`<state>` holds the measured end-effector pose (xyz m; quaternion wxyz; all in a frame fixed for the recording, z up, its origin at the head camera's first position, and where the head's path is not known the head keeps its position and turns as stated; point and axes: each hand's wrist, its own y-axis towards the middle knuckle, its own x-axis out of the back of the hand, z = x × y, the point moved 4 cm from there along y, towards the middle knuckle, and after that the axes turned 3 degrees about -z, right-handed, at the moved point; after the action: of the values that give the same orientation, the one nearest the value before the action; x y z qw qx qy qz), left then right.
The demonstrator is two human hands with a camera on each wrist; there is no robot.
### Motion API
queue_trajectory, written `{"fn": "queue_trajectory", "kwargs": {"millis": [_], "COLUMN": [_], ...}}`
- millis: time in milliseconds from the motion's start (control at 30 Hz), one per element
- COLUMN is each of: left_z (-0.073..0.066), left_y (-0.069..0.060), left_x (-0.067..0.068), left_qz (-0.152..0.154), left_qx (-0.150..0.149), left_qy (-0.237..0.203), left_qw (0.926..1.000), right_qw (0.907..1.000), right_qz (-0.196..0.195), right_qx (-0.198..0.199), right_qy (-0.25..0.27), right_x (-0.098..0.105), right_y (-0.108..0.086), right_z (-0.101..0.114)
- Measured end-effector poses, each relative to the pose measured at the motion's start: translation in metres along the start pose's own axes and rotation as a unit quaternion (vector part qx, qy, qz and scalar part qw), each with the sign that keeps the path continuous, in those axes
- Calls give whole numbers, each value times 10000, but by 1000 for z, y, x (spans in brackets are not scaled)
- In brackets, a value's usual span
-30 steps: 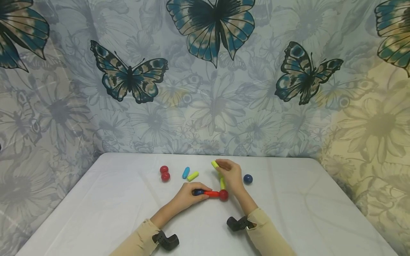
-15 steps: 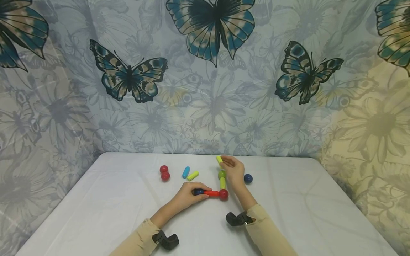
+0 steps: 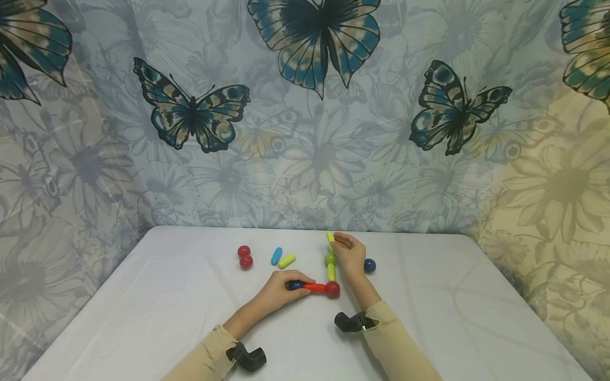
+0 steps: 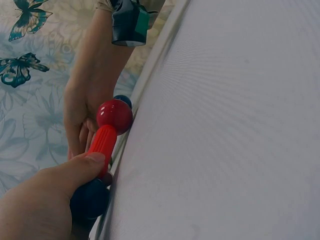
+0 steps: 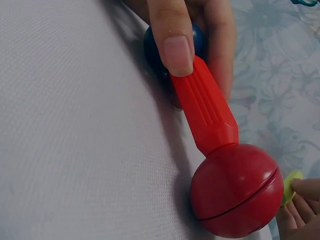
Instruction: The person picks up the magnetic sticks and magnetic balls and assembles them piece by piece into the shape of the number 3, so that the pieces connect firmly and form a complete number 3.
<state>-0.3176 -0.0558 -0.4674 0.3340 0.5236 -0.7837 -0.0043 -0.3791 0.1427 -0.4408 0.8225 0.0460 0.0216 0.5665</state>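
1. Taking 12 o'clock as straight away from you, the joined chain lies on the tabletop [image 3: 190,323]: from the red ball [image 3: 333,289], the red rod [image 3: 315,288] runs to 9 o'clock and the near yellow rod [image 3: 331,272] to 12, ending at the green ball [image 3: 330,259].
2. Your left hand [image 3: 278,291] grasps the navy ball [image 3: 295,285] and the red rod's end beside it, thumb on the rod.
3. Your right hand [image 3: 351,257] pinches the far yellow rod [image 3: 331,239] at the green ball's 12 o'clock; whether they touch, you can't tell from here.
4. Expect light, stiff pieces, probably hard plastic and not fragile; the joints look like the weak spots, likely to swivel or part if pulled sideways.
5. The balls are glossy and should slip or roll, so cup them. The red rod's grooves should give your thumb better purchase.
6. Hold the far yellow rod mid-length, leaving its 6 o'clock end bare, and steady the chain close to the red ball if it twists.
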Motion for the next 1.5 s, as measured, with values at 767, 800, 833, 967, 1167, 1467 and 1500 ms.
{"fn": "queue_trajectory", "kwargs": {"millis": [767,800,833,967,1167,1467,1500], "left_z": [1,0,0,-1,-1,0,0], "left_y": [0,0,0,0,0,0,0], "left_x": [1,1,1,1,1,0,0], "left_qz": [24,29,34,38,34,59,57], "left_qx": [57,59,64,79,93,105,98], "left_qy": [32,25,19,13,-1,-40,-38], "left_qw": [10000,10000,10000,10000,10000,9999,9999], "right_qw": [9949,9947,9945,9942,9936,9932,9932], "right_qz": [-138,-114,-98,-110,-143,-137,-133], "right_qx": [-950,-976,-1000,-1017,-1064,-1109,-1111], "right_qy": [293,296,297,336,343,319,327], "right_x": [-3,-4,-4,-4,-4,-5,-4], "right_y": [3,2,2,3,3,3,3], "right_z": [-14,-15,-16,-17,-17,-22,-23]}}
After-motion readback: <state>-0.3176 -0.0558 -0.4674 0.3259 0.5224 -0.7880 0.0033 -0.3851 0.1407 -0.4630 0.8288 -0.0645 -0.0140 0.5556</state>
